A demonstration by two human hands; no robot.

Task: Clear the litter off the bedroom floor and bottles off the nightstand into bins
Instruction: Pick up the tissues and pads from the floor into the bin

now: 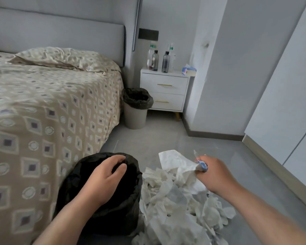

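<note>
my left grip point(106, 175) curls over the black bin bag point(102, 193) rim by the bed. my right grip point(214, 174) pinches a tissue point(175, 161) above the litter pile point(180, 206). bottles point(160, 59) on the nightstand point(164, 89); labels unreadable.

Two bare forearms and hands, nothing worn on them.

From where I stand, the left hand point(107, 175) and the right hand point(213, 174) both come into view uncovered, with no gloves, rings, watch or bracelet that I can make out. The forearms are bare right down to the bottom edge, so no sleeve or cuff shows on either arm. The fingernails on the left hand look short and plain. The right hand's fingers are mostly hidden, so I cannot tell more about them.
</note>
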